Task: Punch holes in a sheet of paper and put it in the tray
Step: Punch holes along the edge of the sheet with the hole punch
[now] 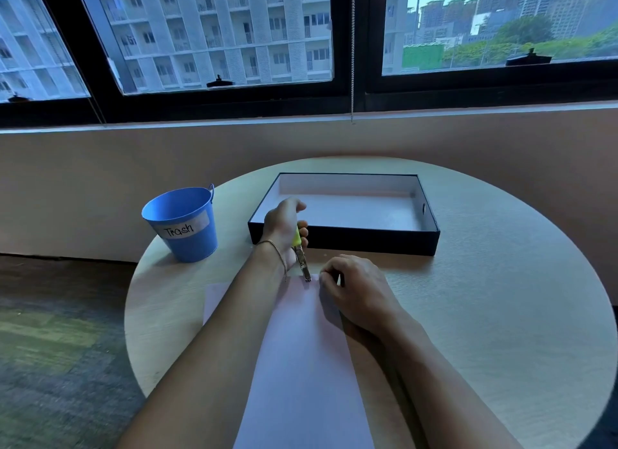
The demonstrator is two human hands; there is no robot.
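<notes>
A pale lilac sheet of paper (301, 358) lies on the round table, its long side running toward me. My left hand (284, 226) grips a hole punch (301, 258) with yellow handles, and its metal jaws bite the sheet's far edge. My right hand (354, 294) rests curled on the paper's far right corner, pinning it down. Behind both hands stands the black tray (368, 241) with a white inside, and nothing lies in it.
A blue bucket (182, 224) labelled "Trash" stands at the table's left edge. The round wooden table (485, 314) ends close on the left and right. A wall and windows lie beyond it, with carpet floor to the left.
</notes>
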